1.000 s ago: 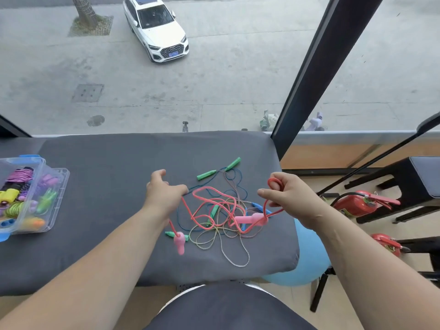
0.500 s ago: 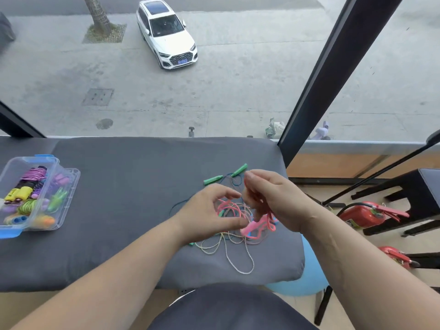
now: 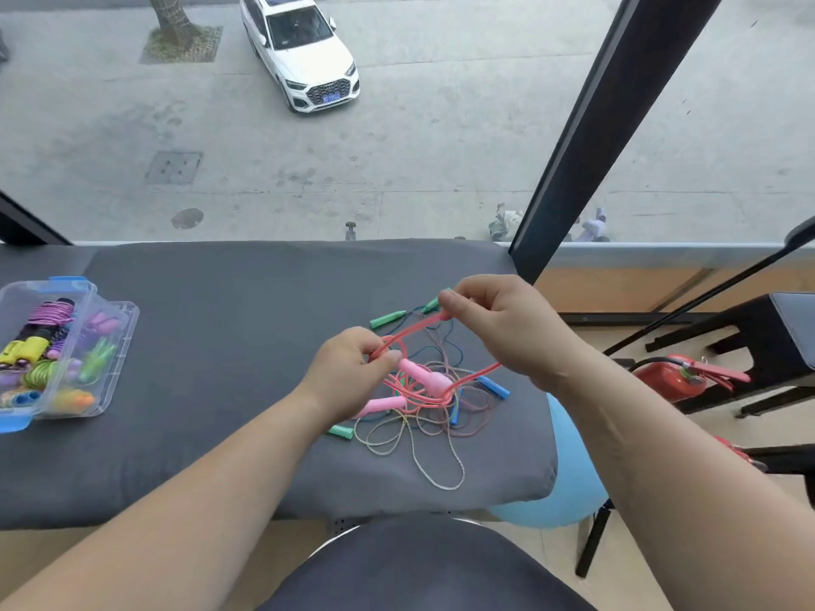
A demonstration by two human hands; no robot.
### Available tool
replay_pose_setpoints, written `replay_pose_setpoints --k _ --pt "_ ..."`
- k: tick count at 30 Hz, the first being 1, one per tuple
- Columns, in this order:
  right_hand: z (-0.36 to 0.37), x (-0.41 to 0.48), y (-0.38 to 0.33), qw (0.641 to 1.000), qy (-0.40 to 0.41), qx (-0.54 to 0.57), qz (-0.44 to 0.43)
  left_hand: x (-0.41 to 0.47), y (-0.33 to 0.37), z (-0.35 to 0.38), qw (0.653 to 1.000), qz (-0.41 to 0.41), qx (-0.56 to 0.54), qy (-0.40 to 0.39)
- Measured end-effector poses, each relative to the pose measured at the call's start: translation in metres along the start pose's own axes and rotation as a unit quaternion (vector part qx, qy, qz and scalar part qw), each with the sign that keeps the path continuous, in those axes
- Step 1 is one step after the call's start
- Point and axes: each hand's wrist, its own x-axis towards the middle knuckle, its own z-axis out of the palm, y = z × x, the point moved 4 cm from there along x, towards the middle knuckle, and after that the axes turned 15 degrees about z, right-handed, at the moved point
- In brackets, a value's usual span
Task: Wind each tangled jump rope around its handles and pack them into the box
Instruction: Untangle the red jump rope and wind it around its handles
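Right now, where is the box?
In the head view, the box sits open at the far left edge of the grey cushion, wound ropes inside, well to the left of the left hand and the rope tangle.

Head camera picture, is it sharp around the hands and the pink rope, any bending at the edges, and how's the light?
Head view: left hand, right hand and the pink rope look reasonably sharp; wide-angle stretch swells the forearms toward the bottom corners; soft, even daylight, only faint shadows on the grey cushion.
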Motion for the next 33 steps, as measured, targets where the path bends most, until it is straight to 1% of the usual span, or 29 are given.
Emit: replay_pose_setpoints --k 1,3,4,6,7,8,9,10,11,12,13,14,15,16,17,18,19,20,21,22,24,27,29,30,32,33 --pt "-0.004 0.0 0.004 1.0 -0.01 -0.014 -0.002 0.0 -0.01 -0.005 0.999 0.002 0.043 0.008" --pt "-0.009 -0.001 0.008 0.997 -0.034 -0.062 -0.005 -0.001 -0.021 -0.01 0.998 -0.017 0.057 0.009" --pt "-0.009 0.0 0.01 0.994 -0.034 -0.107 -0.009 -0.001 -0.023 -0.01 0.997 -0.017 0.074 0.006" --pt "-0.009 0.002 0.013 0.973 -0.001 -0.231 -0.02 0.003 -0.022 -0.008 0.992 -0.006 0.128 -0.005" --pt "-0.008 0.002 0.014 0.958 0.024 -0.285 -0.025 0.004 -0.018 -0.006 0.991 -0.008 0.131 -0.006" --pt "-0.007 0.002 0.015 0.946 0.054 -0.318 -0.031 0.006 -0.015 -0.005 0.994 -0.027 0.102 0.004" --pt "-0.008 0.003 0.017 0.939 0.089 -0.331 -0.04 0.006 -0.012 -0.004 0.997 -0.05 0.047 0.025" --pt "-0.01 0.005 0.021 0.936 0.129 -0.321 -0.056 0.008 -0.01 -0.004 0.996 -0.076 -0.009 0.046" --pt "-0.013 0.007 0.026 0.939 0.166 -0.295 -0.067 0.008 -0.01 -0.004 0.991 -0.093 -0.062 0.069" --pt "-0.017 0.01 0.033 0.946 0.195 -0.251 -0.063 0.009 -0.009 -0.006 0.986 -0.105 -0.092 0.087" --pt "-0.022 0.014 0.042 0.96 0.207 -0.184 -0.04 0.009 -0.01 -0.008 0.984 -0.108 -0.101 0.098" --pt "-0.025 0.019 0.053 0.977 0.196 -0.09 0.006 0.008 -0.011 -0.01 0.985 -0.109 -0.096 0.097" --pt "-0.025 0.022 0.062 0.984 0.163 0.022 0.068 0.008 -0.013 -0.011 0.987 -0.108 -0.082 0.088" --pt "-0.02 0.024 0.07 0.974 0.116 0.132 0.143 0.008 -0.013 -0.012 0.99 -0.1 -0.06 0.073" --pt "-0.012 0.023 0.075 0.949 0.057 0.221 0.219 0.008 -0.013 -0.011 0.994 -0.089 -0.033 0.054" --pt "-0.003 0.021 0.079 0.918 -0.009 0.283 0.279 0.008 -0.009 -0.009 0.997 -0.075 0.0 0.025" --pt "0.007 0.018 0.08 0.887 -0.075 0.33 0.315 0.008 -0.006 -0.004 0.997 -0.064 0.033 -0.005" --pt "0.015 0.015 0.08 0.859 -0.133 0.37 0.328 0.007 -0.002 0.001 0.997 -0.059 0.048 -0.033" --pt "0.021 0.014 0.078 0.836 -0.173 0.405 0.327 0.006 0.0 0.006 0.996 -0.068 0.036 -0.054" --pt "0.026 0.013 0.077 0.819 -0.194 0.434 0.322 0.006 0.001 0.01 0.995 -0.083 -0.009 -0.061" --pt "0.032 0.015 0.074 0.801 -0.201 0.468 0.313 0.003 0.004 0.016 0.984 -0.108 -0.133 -0.057" --pt "0.039 0.017 0.072 0.814 -0.192 0.464 0.292 0.002 0.009 0.02 0.959 -0.101 -0.258 -0.052" --pt "0.043 0.018 0.071 0.817 -0.177 0.465 0.289 0.002 0.015 0.022 0.947 -0.097 -0.298 -0.066" --pt "0.046 0.019 0.071 0.829 -0.163 0.453 0.286 0.001 0.018 0.023 0.942 -0.099 -0.313 -0.073" --pt "0.051 0.02 0.07 0.874 -0.133 0.382 0.268 0.0 0.025 0.026 0.933 -0.103 -0.334 -0.084" --pt "0.056 0.021 0.069 0.891 -0.14 0.347 0.256 0.0 0.029 0.026 0.928 -0.108 -0.348 -0.084"
